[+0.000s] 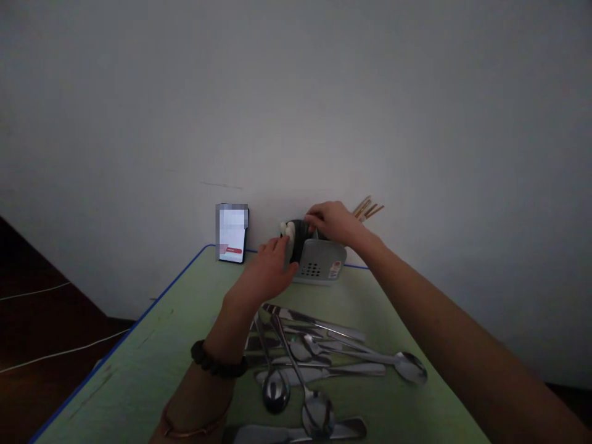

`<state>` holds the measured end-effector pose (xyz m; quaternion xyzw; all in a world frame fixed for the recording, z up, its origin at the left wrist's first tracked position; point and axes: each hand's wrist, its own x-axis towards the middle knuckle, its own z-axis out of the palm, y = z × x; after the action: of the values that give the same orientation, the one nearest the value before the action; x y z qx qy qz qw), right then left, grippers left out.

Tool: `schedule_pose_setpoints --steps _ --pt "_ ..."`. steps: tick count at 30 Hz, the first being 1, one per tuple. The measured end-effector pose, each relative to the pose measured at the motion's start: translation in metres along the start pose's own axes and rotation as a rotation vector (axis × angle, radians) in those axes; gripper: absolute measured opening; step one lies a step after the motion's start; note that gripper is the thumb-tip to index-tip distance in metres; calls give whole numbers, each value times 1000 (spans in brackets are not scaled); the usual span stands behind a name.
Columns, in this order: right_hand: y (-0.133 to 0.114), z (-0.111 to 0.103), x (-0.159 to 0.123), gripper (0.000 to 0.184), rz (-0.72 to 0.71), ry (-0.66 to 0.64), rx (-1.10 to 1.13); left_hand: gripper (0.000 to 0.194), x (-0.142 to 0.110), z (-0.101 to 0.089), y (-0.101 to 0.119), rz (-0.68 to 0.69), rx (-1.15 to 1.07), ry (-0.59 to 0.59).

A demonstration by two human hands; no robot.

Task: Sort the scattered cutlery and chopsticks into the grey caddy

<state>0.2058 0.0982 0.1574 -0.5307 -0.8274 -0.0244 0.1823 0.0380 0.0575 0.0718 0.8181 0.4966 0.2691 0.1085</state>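
A grey plastic cutlery holder point(324, 254) with round holes and a small sticker stands at the table's far edge, by the wall. My left hand point(266, 271) is at its left end, thumb in front and fingers along the side, closed around it. Over the top, my right hand point(335, 221) is closed with its fingertips pinched together. What those fingertips hold is hidden. Beneath them, a dark item point(298, 237) and pale rounded ends point(287, 231) poke out of the holder. Thin chopsticks point(370, 209) stick up behind the right hand.
Several metal spoons point(318, 412) and table knives point(333, 372) lie in a loose pile on the green table point(171, 357), nearer to me. A phone point(232, 234) with a lit screen leans against the wall at the left. White cables point(65, 351) run across the dark floor.
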Motion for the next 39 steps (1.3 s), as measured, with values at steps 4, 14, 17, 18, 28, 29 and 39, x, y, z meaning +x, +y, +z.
schedule_pose_setpoints --steps 4,14,17,18,28,29,39 --pt "9 18 7 14 13 -123 -119 57 -2 0 0 -2 -3 -38" --pt "1 26 -1 27 30 -8 -195 61 -3 -2 0 6 -22 -85" --pt "-3 25 -20 28 27 102 -145 61 -3 -1 -2 10 -23 -83" --pt "-4 24 -29 28 29 129 -121 61 -3 -1 -3 16 -22 -80" --pt "-35 69 -180 29 13 196 269 66 -6 3 6 -12 127 -29" --pt "-39 76 -195 37 7 137 279 65 -10 3 10 -3 151 -17" --pt "-53 112 -224 55 4 -56 261 49 -103 31 -9 247 120 -104"
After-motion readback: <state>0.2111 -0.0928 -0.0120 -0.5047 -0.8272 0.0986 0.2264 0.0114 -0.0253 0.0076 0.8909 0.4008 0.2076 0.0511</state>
